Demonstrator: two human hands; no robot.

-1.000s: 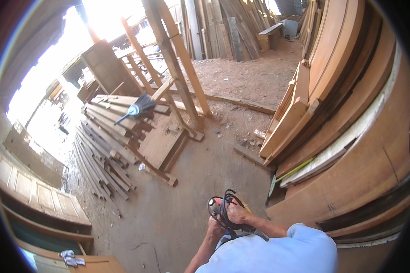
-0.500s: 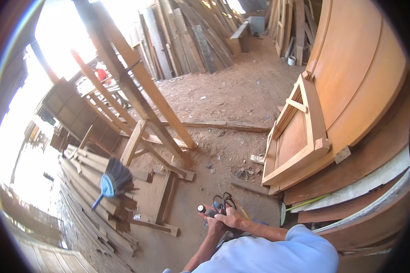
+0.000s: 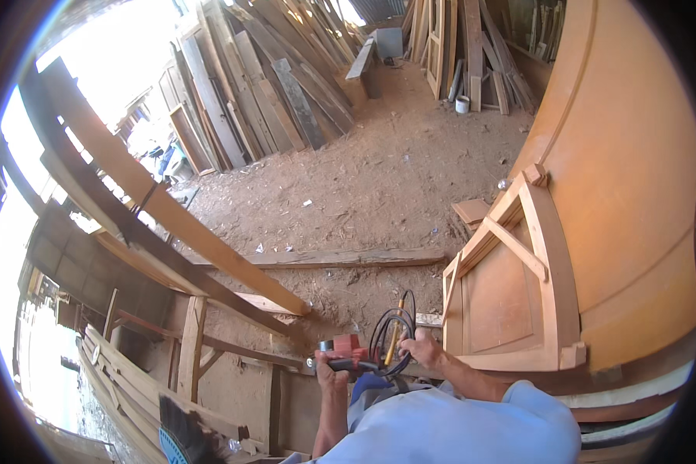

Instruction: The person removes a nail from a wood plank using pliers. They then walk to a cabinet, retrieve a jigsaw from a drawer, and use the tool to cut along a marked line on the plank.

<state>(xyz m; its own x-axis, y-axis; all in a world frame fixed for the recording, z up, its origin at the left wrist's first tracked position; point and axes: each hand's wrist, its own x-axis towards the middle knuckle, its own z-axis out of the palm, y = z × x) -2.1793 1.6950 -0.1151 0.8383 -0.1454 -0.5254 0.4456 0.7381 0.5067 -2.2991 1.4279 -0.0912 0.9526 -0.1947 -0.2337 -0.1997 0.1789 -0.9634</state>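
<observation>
In front of my body, my left hand [image 3: 332, 372] is wrapped round the dark handle of a red power tool [image 3: 349, 347]. Its exact kind is hard to make out; a dark round part shows at its left end. Loops of black power cord [image 3: 377, 338] hang at the tool's right side. My right hand [image 3: 423, 349] is closed on the cord at the right of these loops. A thin yellow piece [image 3: 395, 331] stands among the loops, close to my right fingers; I cannot tell what it is.
An arched wooden frame [image 3: 550, 286] leans at the right against large orange-brown panels [image 3: 626, 170]. A timber beam [image 3: 340, 258] crosses the dirt floor ahead. Slanting posts [image 3: 201, 240], stacked planks [image 3: 124, 387] and a blue broom [image 3: 174, 446] are on the left. Boards [image 3: 247, 85] lean farther back.
My hands have moved apart: the left one stays on the red tool, while the right one has shifted right with the cord. The view has turned, bringing the arched frame nearer.
</observation>
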